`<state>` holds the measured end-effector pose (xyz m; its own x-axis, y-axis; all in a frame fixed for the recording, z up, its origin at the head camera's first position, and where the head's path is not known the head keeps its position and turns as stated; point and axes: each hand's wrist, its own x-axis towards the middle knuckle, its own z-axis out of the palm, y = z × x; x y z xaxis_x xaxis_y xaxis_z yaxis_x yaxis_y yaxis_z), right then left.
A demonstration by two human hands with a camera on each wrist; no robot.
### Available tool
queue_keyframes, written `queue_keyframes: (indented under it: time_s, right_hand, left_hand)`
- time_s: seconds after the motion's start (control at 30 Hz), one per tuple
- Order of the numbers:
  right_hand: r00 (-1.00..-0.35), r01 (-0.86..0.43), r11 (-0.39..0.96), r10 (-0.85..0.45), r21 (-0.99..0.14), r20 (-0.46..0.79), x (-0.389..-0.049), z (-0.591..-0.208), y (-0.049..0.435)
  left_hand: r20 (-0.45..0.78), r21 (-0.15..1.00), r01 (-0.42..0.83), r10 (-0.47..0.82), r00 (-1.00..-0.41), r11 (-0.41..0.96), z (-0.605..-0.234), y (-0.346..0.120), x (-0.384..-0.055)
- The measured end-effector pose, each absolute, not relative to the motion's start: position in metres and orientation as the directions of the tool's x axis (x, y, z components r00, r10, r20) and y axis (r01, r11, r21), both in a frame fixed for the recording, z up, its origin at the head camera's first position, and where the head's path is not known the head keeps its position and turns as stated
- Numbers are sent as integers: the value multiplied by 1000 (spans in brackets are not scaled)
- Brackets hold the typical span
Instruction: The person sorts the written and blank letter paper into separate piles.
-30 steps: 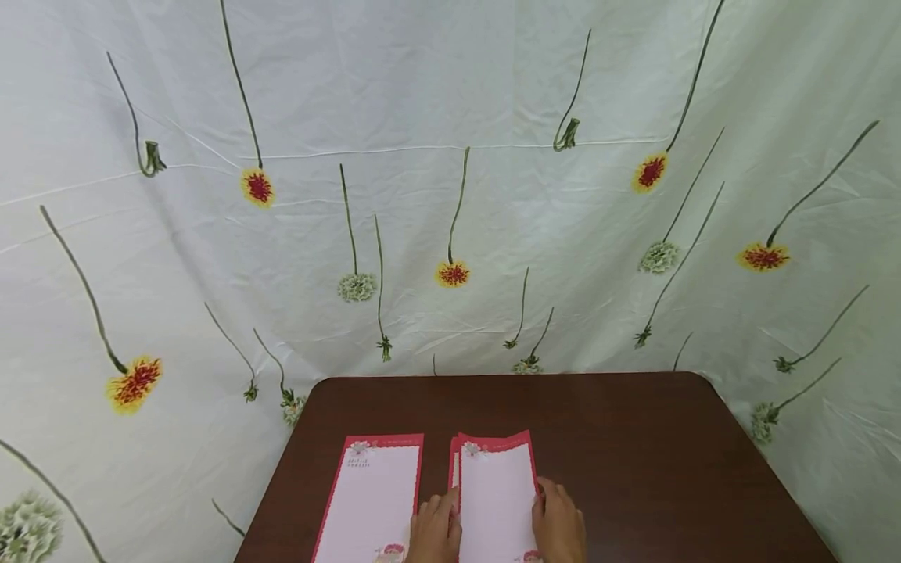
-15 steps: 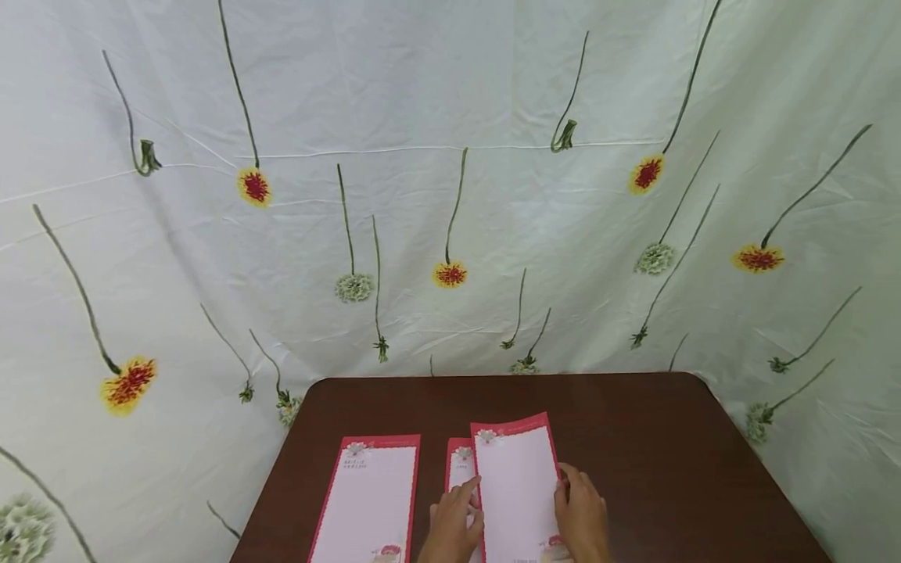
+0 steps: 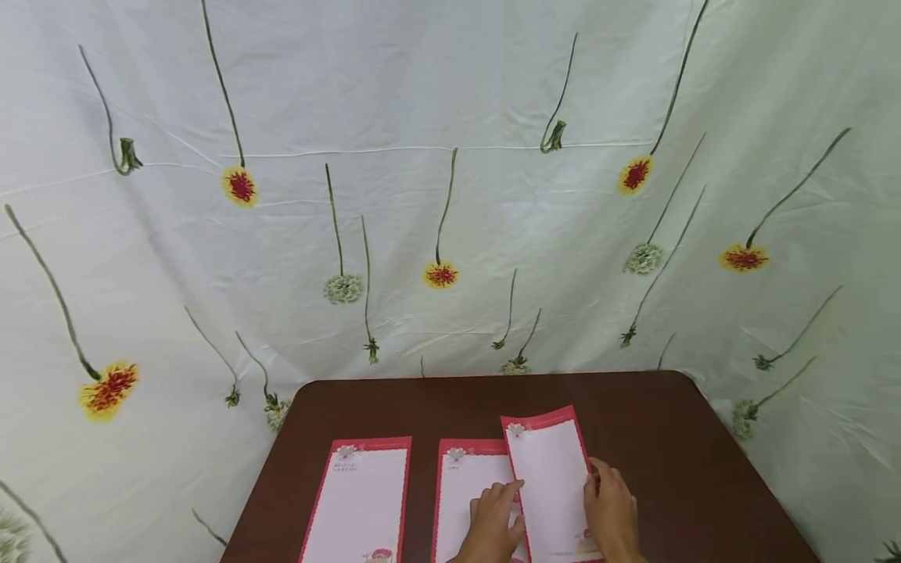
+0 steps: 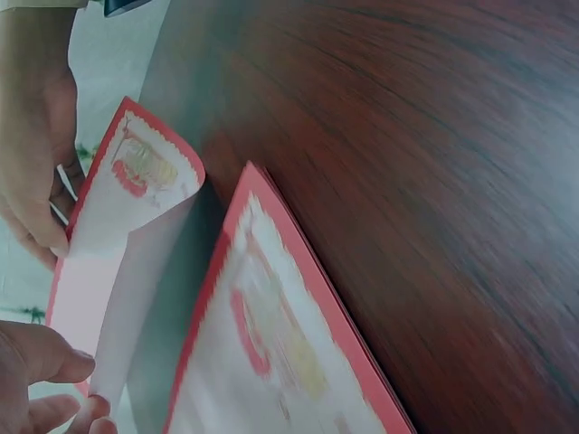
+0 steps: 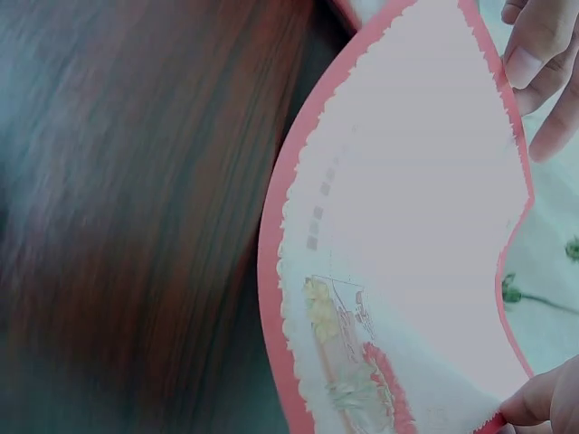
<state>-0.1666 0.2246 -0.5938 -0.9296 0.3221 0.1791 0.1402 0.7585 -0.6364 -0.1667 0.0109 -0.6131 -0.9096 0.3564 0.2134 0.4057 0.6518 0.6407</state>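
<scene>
A tall letter-paper sheet [image 3: 551, 477], white inside a red border with a small drawing at its foot, is held raised and bowed between the two hands. My right hand [image 3: 611, 504] grips its right edge; in the right wrist view the right fingertips [image 5: 534, 398] pinch the red rim. At the opposite edge my left hand [image 3: 493, 520] pinches the paper between thumb and fingers; the left thumb [image 4: 68, 357] shows in the left wrist view. Beneath, partly covered by the raised sheet and left hand, lies a matching paper stack [image 3: 464, 489], its layered edge visible in the left wrist view.
Another matching sheet [image 3: 355, 500], with small writing near its top, lies to the left on the dark brown wooden table [image 3: 394, 407]. Behind the table hangs a white cloth [image 3: 394, 94] printed with flowers.
Both hands have carried the top sheet to the right and tilted it, uncovering much of the stack underneath. The left sheet stays on the table; the head view has shifted slightly.
</scene>
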Motion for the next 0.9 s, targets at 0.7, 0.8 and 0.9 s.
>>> queue_keyframes:
  time_s: [0.7,0.8,0.9]
  right_hand:
    - [-893,261,739,430,-622,136,-158,-601,271]
    - [-890,279,739,439,-613,125,-158,-606,276]
    - [-885,297,734,452,-611,113,-157,-608,279]
  left_hand:
    - [81,566,437,480,-874,699,-610,48,-163]
    - [77,563,448,496,-865,694,-612,53,-162]
    - [82,553,468,513,-854,690,-615,56,-162]
